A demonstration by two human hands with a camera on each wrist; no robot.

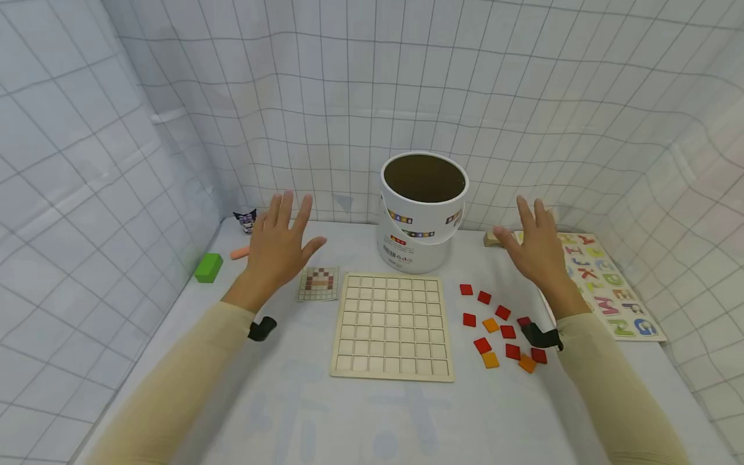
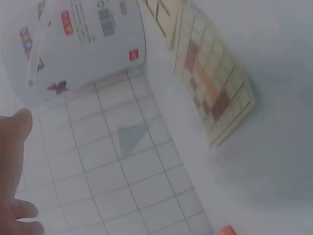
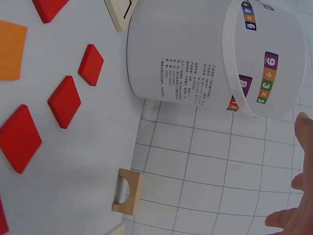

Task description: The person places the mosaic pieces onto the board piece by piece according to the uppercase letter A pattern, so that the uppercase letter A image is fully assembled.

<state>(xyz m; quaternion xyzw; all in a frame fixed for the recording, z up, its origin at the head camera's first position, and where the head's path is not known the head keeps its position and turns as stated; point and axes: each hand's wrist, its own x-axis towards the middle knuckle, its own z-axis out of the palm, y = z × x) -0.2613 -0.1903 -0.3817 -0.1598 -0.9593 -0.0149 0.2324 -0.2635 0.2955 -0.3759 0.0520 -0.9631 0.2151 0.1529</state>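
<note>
My left hand (image 1: pixel 278 252) is raised over the table's left side with its fingers straight and spread, holding nothing. Beneath and to its right lies a small pattern card (image 1: pixel 318 284) with a brown and orange grid picture. My right hand (image 1: pixel 537 252) hovers on the other side, fingers extended and likewise holding nothing. Between the hands a wooden grid board (image 1: pixel 392 326) lies flat, its square cells bare. Several red tiles (image 1: pixel 502 312) and orange tiles (image 1: pixel 491 325) are scattered right of the board, nearest the right hand. In the right wrist view, red tiles (image 3: pixel 64 102) lie flat on the table.
A white bucket (image 1: pixel 420 219) with a handle stands behind the board. An alphabet board (image 1: pixel 607 284) lies at the right, near a small wooden arch block (image 3: pixel 129 192). At the left are a green block (image 1: pixel 208 267), an orange stick (image 1: pixel 239 252) and a dark patterned figure (image 1: pixel 246 221).
</note>
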